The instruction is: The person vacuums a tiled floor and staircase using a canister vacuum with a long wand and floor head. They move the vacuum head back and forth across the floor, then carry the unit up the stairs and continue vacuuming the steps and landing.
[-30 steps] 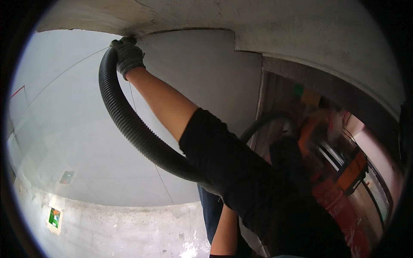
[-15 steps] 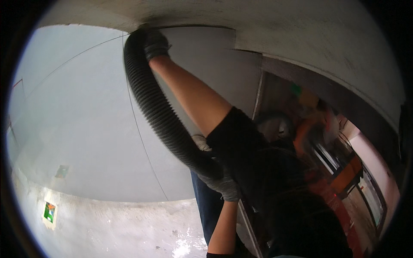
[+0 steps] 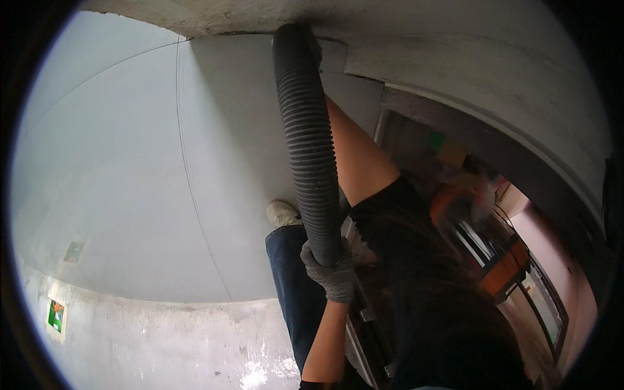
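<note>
My left hand, gloved, clamps the ribbed black flexible hose; right grip hidden at pale ceiling panel. Step: working the ceiling edge.

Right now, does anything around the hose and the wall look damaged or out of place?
Nothing looks damaged. The black ribbed hose runs unkinked up to the ceiling edge, gripped low by the gloved left hand. The grey wall panel shows only straight seams.
</note>
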A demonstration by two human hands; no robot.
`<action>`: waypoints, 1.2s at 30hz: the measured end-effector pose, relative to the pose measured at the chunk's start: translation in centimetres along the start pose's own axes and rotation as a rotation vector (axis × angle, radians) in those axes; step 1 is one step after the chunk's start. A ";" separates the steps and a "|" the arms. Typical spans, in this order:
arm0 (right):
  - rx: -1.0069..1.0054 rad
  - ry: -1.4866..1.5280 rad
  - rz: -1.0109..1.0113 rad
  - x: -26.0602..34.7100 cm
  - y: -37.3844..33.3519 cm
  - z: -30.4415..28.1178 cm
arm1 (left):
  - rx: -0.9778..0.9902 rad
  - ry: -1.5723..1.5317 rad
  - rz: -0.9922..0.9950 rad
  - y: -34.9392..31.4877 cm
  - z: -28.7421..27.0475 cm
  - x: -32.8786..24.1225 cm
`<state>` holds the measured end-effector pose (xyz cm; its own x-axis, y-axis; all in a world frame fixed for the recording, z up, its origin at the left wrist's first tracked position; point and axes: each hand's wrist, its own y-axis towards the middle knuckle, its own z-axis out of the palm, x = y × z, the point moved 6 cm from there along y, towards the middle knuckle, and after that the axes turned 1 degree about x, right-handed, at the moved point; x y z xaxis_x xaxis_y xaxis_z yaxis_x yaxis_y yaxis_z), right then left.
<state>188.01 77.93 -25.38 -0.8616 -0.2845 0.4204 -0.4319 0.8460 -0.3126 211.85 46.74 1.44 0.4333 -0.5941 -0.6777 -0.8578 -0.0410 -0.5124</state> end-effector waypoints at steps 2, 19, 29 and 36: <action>-0.008 0.018 0.050 -1.6 -0.3 -1.9 | 0.011 -0.017 0.020 -0.2 0.4 -0.1; -0.008 0.057 0.281 -11.2 -2.8 -10.2 | 0.357 0.005 0.017 0.8 1.2 -2.2; 0.092 0.070 0.331 -11.5 -6.8 -9.6 | 1.214 -0.122 -0.081 -2.0 3.2 -1.2; 0.124 0.097 0.383 -13.3 -10.3 -10.1 | 1.836 -0.096 -0.320 -7.2 4.3 0.8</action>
<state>206.60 77.58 -19.18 -0.9399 0.0892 0.3297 -0.1186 0.8202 -0.5597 219.55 50.02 2.34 0.5657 -0.6955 -0.4431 0.5531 0.7185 -0.4216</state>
